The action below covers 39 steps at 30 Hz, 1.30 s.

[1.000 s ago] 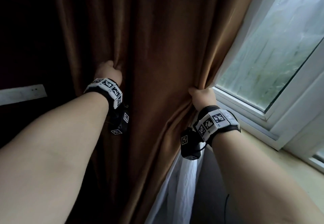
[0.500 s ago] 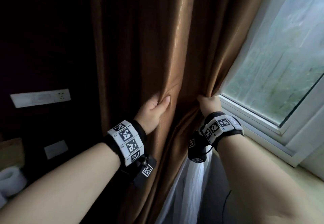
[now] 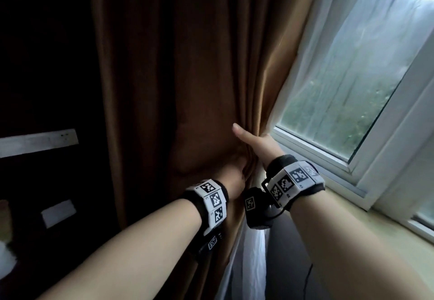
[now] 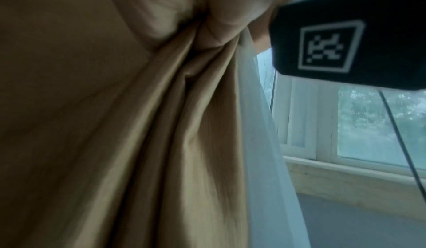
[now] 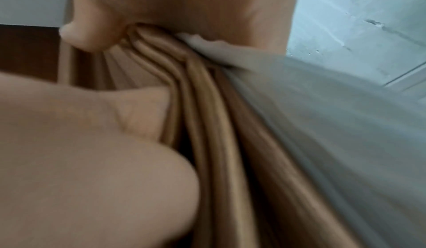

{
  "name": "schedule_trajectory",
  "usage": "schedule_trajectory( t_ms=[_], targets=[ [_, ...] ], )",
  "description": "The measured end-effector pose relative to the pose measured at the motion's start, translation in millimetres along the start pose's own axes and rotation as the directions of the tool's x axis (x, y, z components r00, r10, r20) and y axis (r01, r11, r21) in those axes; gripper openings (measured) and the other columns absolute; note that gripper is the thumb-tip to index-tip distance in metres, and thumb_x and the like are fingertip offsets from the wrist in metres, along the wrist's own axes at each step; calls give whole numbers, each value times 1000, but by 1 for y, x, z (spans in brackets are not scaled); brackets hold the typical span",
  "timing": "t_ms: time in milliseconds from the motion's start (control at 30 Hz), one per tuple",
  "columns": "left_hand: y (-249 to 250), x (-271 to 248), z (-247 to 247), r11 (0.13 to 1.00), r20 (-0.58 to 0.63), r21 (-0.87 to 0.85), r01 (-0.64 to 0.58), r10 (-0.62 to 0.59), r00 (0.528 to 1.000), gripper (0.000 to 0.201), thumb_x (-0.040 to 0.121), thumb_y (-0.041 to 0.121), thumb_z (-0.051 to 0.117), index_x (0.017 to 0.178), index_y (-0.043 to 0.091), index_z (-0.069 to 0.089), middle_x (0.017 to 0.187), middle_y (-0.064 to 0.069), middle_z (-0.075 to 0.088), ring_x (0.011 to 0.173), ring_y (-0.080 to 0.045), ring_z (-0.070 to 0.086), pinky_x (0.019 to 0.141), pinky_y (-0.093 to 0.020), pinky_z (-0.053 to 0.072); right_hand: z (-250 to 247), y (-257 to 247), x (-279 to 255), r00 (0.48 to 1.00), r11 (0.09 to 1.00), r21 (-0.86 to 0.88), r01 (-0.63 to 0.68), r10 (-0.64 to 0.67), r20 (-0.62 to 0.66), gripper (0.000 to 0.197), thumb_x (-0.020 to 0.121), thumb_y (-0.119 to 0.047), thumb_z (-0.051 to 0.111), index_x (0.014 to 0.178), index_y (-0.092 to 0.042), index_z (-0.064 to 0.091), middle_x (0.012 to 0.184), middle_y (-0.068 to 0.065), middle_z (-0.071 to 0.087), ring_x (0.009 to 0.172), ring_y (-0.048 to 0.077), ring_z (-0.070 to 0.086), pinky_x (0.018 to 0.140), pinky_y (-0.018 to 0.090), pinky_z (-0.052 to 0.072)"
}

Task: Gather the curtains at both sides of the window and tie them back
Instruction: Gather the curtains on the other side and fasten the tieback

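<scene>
Dim room, daylight from the window [image 3: 347, 69] at right, wrist views blurred, edges bowed

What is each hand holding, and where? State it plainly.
Both hands, left hand and right hand, grip the brown curtain at its gathered window-side folds.

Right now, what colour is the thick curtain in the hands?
Golden brown curtain, best in the head view.

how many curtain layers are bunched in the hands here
2. The brown curtain is gathered between the left hand and right hand; the sheer white curtain hangs behind it, against the window side. More layers may be hidden.
</scene>
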State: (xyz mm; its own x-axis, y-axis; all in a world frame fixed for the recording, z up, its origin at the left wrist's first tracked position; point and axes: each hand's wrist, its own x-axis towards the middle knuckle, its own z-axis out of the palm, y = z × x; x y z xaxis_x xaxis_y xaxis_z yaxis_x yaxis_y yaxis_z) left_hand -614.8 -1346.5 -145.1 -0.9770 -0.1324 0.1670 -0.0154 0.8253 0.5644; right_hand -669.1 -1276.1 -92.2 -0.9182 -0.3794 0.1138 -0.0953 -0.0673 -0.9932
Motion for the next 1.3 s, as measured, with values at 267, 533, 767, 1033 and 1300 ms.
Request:
schedule_trajectory(
  t_ms=[267, 533, 767, 1033, 1300],
  targets=[
    [-40, 0, -9, 987, 165, -130, -90, 111, 980, 42, 91, 4, 49, 133, 7, 48, 143, -10, 44, 134, -20, 39, 94, -5, 21, -25, -8, 24, 943, 878, -470, -93, -74, -324, 42, 77, -12, 64, 118, -8, 56, 107, 12, 63, 92, 26, 60, 77, 28, 45],
    [-114, 16, -87, 942, -463, -64, 330, -321, 826, 50, 85, 8, 57, 133, 20, 47, 151, -4, 27, 137, -24, 29, 112, -27, 21, -39, -6, 51, 987, 898, -437, -60, -12, -161, 52, 75, -11, 72, 124, -6, 56, 113, 8, 62, 105, 25, 60, 91, 33, 48],
    [-171, 18, -144, 712, -604, -481, 511, -692, 395, 85, 74, 32, 72, 141, 20, 20, 148, -14, 23, 134, -35, 28, 113, -44, 24, -12, 2, 68, 979, 895, -440, -71, -22, -204, 36, 80, -9, 65, 115, -2, 59, 94, 10, 58, 93, 21, 58, 90, 37, 47],
    [-229, 45, -175, 782, -406, -292, 550, -623, 669, 60, 88, 41, 54, 134, 7, 36, 130, -18, 53, 119, -38, 51, 100, -41, 41, 33, 14, 90, 896, 838, -526, -145, -114, -429, 36, 82, -9, 57, 117, -3, 54, 114, 21, 62, 106, 34, 58, 75, 27, 36],
    [-283, 48, -195, 585, -208, -799, 140, -487, 848, 35, 81, 38, 60, 104, 12, 61, 112, -14, 64, 108, -34, 59, 105, -48, 40, 32, 11, 99, 759, 754, -566, -335, -141, -636, 40, 84, -10, 52, 123, -4, 49, 124, 25, 56, 114, 40, 54, 94, 41, 42]
  ],
)
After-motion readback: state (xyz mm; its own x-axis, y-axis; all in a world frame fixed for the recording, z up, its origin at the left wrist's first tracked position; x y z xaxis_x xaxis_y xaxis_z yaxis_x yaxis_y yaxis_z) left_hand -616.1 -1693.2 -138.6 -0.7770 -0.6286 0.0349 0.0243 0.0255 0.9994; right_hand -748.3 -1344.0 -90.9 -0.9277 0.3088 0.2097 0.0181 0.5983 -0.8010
